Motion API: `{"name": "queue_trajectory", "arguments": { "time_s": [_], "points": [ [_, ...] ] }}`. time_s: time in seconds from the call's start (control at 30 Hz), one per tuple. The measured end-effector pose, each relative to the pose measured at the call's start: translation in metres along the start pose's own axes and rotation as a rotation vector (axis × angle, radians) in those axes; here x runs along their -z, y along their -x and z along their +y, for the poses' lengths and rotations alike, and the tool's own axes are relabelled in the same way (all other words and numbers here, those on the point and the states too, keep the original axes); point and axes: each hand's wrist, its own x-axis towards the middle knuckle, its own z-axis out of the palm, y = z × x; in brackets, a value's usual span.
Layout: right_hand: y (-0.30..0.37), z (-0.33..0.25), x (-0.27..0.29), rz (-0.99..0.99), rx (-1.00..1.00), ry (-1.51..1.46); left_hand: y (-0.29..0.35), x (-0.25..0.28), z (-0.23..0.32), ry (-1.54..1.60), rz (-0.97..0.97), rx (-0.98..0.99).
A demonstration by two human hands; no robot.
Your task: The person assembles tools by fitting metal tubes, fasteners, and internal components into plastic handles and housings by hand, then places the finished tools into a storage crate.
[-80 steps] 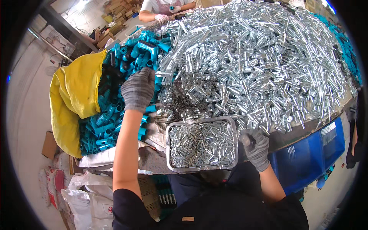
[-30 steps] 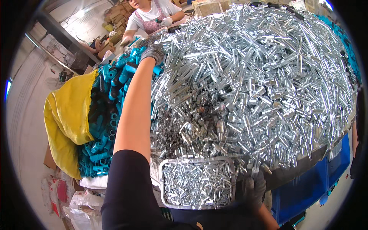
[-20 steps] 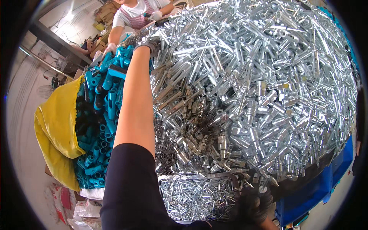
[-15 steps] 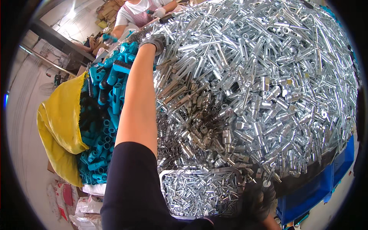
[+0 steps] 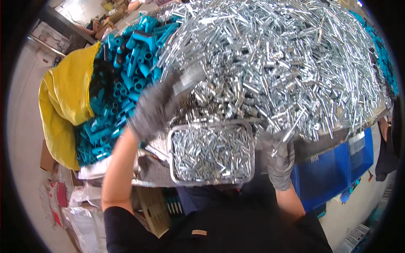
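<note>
My left hand (image 5: 155,110), in a grey glove and smeared by motion, is closed on a shiny silver metal piece (image 5: 189,79). This piece is too blurred to name its kind; it shows in front of the metal heap, near the teal parts. My right hand (image 5: 282,164), also gloved, is at the heap's near edge, right of a clear plastic tub (image 5: 171,162). Its fingers are closed around a slim silver metal rod (image 5: 290,134) that sticks up and to the right. Several small metal pins (image 5: 211,154) fill the tub.
A large heap of silver metal tubes and fittings (image 5: 270,63) covers the table. Teal plastic parts (image 5: 137,63) spill from a yellow sack (image 5: 67,88) at the left. Blue bins (image 5: 325,173) stand below the right edge. Another person's arm (image 5: 135,5) shows at the far side.
My left hand has come back from the far side of the heap toward me, now with a metal piece. My right hand, still with the rod, shows higher in view. The view has shifted.
</note>
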Motion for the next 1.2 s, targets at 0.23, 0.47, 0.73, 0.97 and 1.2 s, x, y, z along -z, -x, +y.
{"name": "queue_trajectory", "arguments": {
  "time_s": [0.23,0.47,0.73,0.97,1.2],
  "points": [
    [0.036,-0.050,-0.070,-0.374,-0.117,-0.378,0.175,-0.109,0.088,1.126,-0.224,0.418],
    [0.083,-0.056,-0.080,-0.484,-0.086,-0.106,0.192,-0.121,0.118,1.456,-0.136,0.445],
    [0.065,-0.071,-0.087,-0.699,0.095,0.134,0.185,-0.093,0.104,1.093,0.046,0.167],
    [0.071,-0.049,-0.096,-0.652,-0.015,0.020,0.168,-0.053,0.104,0.902,0.225,0.081],
    [0.058,-0.060,-0.092,-0.619,-0.223,0.579,0.151,-0.019,0.067,-0.005,0.446,-0.184]
  ]
}}
